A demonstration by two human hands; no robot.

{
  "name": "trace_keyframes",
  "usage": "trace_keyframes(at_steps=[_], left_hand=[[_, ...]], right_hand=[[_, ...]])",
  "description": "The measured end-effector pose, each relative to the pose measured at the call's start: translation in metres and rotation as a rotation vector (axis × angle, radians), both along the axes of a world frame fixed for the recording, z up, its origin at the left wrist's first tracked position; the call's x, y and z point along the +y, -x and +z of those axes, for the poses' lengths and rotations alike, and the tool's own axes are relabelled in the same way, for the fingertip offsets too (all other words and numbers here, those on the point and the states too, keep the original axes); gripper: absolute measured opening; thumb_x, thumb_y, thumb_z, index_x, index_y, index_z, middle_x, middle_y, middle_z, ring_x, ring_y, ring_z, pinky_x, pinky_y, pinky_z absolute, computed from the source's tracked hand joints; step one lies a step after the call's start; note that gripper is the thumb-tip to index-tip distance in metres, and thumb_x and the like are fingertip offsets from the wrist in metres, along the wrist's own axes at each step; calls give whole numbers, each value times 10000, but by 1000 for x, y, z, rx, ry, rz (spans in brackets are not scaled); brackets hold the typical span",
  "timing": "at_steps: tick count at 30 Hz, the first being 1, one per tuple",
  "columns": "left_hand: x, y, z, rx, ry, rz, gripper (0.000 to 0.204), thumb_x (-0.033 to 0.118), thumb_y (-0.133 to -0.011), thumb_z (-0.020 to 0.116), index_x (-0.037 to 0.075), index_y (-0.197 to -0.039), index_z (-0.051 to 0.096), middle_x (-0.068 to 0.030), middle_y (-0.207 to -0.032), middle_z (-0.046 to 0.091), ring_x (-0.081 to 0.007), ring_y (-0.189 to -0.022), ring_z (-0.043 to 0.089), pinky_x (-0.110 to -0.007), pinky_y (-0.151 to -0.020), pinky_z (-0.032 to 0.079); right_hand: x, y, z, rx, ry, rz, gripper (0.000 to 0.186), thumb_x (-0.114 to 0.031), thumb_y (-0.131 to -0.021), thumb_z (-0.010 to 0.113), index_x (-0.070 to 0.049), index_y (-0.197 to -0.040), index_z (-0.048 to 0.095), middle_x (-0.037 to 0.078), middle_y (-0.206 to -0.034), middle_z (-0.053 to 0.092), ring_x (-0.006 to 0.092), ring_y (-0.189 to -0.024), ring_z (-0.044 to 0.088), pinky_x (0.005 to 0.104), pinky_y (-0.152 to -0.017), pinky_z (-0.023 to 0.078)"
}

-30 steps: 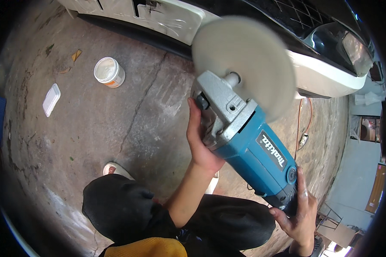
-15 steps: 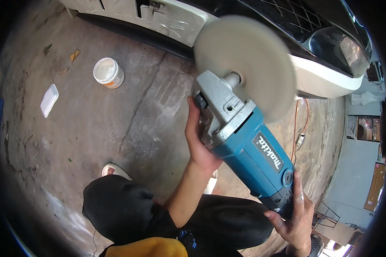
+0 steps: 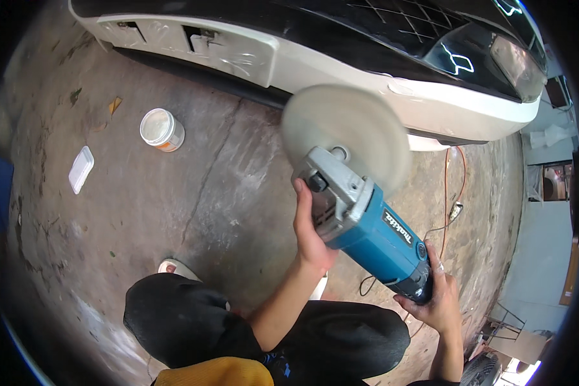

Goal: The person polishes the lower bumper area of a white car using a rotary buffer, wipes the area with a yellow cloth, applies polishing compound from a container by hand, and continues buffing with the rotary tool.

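Note:
A blue electric polisher (image 3: 381,237) with a grey metal head is held in both my hands, tilted over the floor. My left hand (image 3: 313,235) wraps the underside of its metal head, thumb beside a black knob. Around the dark rear end my right hand (image 3: 439,297) is closed; some of its fingers are hidden beneath the tool. The round pale polishing pad (image 3: 354,125) is smeared as if spinning. It overlaps the lower edge of the white car bumper (image 3: 341,64) in view; whether they touch I cannot tell.
A white tub (image 3: 163,130) of pale paste stands on the concrete floor (image 3: 174,193) at the left, with its white lid (image 3: 81,170) nearby. An orange cord (image 3: 446,186) and a power strip (image 3: 456,211) lie to the right. A car headlight (image 3: 516,67) sits at the upper right.
The polisher has moved down and away from the car's upper parts, looking smaller, with both hands still on it. More of the bumper shows above the pad.

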State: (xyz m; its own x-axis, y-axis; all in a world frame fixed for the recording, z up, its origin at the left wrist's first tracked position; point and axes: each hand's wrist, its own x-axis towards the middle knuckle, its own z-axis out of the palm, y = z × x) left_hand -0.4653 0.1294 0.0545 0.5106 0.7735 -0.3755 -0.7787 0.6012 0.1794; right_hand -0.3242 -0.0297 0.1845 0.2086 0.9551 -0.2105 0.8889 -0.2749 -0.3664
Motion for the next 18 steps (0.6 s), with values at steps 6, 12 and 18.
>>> trace_keyframes(at_steps=[6,12,18], left_hand=[[-18,-2,21,243,-135,-47,700,594,-924,420,48,-1361,381,-122,-1290,482,-236,-1169,499,-390,-981,410],[2,24,42,411,-358,60,609,511,-966,394,24,-1331,413,-110,-1260,527,-208,-1131,536,-356,-954,429],[4,31,45,459,-382,81,604,498,-975,378,20,-1343,401,-115,-1255,532,-208,-1129,539,-354,-968,419]], right_hand=[[-16,-32,-30,99,-119,-10,1032,-179,-544,840,-23,-1414,307,228,-1088,633,386,-960,648,404,-826,522],[12,-36,-57,380,-148,67,1063,-221,-545,854,-17,-1425,293,239,-1235,558,391,-1088,591,391,-935,456],[9,-43,-71,665,-98,89,1020,-389,-664,785,16,-1438,258,263,-1344,461,377,-1237,481,398,-1024,367]])
